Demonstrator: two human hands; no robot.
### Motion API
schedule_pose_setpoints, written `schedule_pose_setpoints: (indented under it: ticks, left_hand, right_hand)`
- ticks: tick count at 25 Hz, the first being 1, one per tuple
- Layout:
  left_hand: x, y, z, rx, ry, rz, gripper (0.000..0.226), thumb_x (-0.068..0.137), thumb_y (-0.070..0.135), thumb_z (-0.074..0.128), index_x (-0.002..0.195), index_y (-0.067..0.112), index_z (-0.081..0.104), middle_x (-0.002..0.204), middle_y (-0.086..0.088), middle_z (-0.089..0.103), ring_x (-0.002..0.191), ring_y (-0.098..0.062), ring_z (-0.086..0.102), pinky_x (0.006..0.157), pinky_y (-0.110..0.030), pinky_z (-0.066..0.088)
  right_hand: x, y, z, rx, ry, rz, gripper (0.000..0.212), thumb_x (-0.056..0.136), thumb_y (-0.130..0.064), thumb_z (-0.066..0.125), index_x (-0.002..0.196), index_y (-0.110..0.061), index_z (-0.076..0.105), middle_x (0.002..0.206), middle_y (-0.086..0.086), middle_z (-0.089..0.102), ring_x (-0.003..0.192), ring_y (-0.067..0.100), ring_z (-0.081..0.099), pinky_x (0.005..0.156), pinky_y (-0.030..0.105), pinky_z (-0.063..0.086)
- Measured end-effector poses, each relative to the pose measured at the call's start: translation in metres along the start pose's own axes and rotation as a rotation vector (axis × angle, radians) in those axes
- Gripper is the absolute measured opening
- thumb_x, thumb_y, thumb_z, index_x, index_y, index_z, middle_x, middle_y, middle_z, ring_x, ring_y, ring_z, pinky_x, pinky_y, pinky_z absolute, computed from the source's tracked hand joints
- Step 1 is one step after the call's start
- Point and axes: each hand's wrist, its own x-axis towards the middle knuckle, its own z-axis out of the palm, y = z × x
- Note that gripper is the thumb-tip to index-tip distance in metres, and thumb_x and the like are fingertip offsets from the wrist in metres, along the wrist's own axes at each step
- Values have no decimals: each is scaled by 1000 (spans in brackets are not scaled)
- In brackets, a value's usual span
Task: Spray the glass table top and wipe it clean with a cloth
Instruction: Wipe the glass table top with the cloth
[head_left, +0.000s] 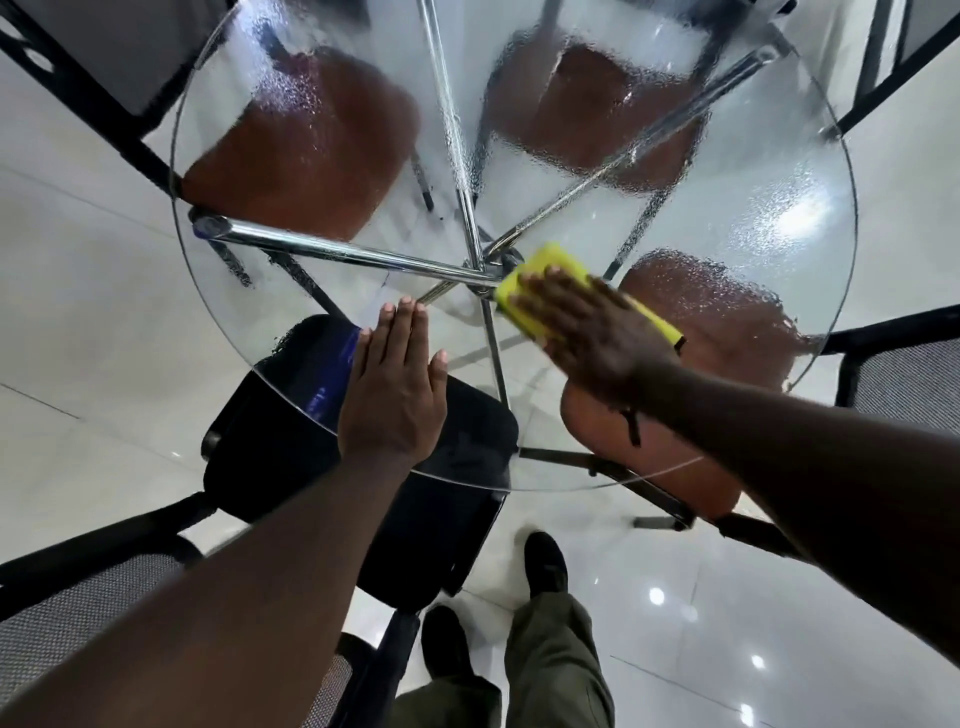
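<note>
- Right hand (592, 332) presses yellow cloth (548, 262) flat-fingered across wet glass table top (779, 218).
- Left hand (395, 389) braces, fingers straight (fresh smudges likely; leaning could tip glass).

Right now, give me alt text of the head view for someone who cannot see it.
The right hand presses a yellow cloth flat on the round glass table top near its centre, while the left hand lies flat on the near glass. Spray droplets cover the far half; brown chair seats show through.
</note>
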Motion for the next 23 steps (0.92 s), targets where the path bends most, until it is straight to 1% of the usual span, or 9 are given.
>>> schedule_pose_setpoints:
  ticks: [3,5,8,11,13,14,17,19,23]
  left_hand:
    - [0,0,3,9,20,3,57,111,35,27,162,9,28,170,-9,24,160,-24,17,129,-47,17]
    - [0,0,2,-2,10,3,57,111,35,27,162,10,27,171,-8,23,160,-23,15,129,-46,15]
    - [0,2,-4,12,-9,-4,58,112,36,26,163,9,24,172,-9,21,160,-23,13,130,-44,13]
    - [1,3,-5,29,-17,-3,58,112,36,26,163,9,23,172,-9,20,160,-23,12,130,-43,11]
    - [0,1,-3,32,-23,-2,58,112,37,26,163,9,23,172,-8,20,161,-22,11,131,-42,9]
    - [1,0,-2,34,-27,4,58,112,37,26,164,10,22,172,-8,19,161,-22,10,131,-42,9]
    - [1,0,2,28,-31,-9,59,112,38,24,164,11,20,172,-7,18,161,-21,9,130,-44,12]
    - [1,0,0,26,-24,-22,59,112,39,23,164,10,22,172,-7,20,160,-23,12,129,-47,16]
    - [2,3,-4,30,-31,-30,59,112,38,25,163,9,26,171,-9,22,160,-25,15,127,-49,20]
  right_hand:
    - [38,8,-6,144,121,512,63,110,-49,27,171,-35,18,179,-7,14,166,20,13,131,53,20]
    - [34,-20,-7,154,125,601,63,110,-48,26,171,-35,13,180,-7,10,166,20,9,132,52,16]
    - [5,-57,-4,81,33,281,62,113,-48,29,171,-38,10,180,-11,7,167,18,7,133,50,14]
    - [28,-27,-6,-4,-25,-118,62,113,-49,31,171,-41,9,179,-13,8,166,14,7,134,46,14]
    - [68,4,-7,-10,-28,-164,61,113,-49,29,170,-41,12,179,-12,11,166,14,10,134,46,14]
    - [87,14,-8,32,15,-55,60,112,-48,30,170,-40,16,179,-10,14,166,16,13,133,50,17]
    - [118,6,-7,194,138,532,64,109,-47,29,170,-35,18,179,-7,15,166,19,12,132,55,16]
    - [110,-32,-7,210,91,646,65,109,-46,25,172,-32,12,180,-6,7,167,20,5,133,53,10]
    - [89,-56,-12,113,22,47,60,113,-46,29,171,-36,17,179,-9,14,166,18,13,133,49,15]
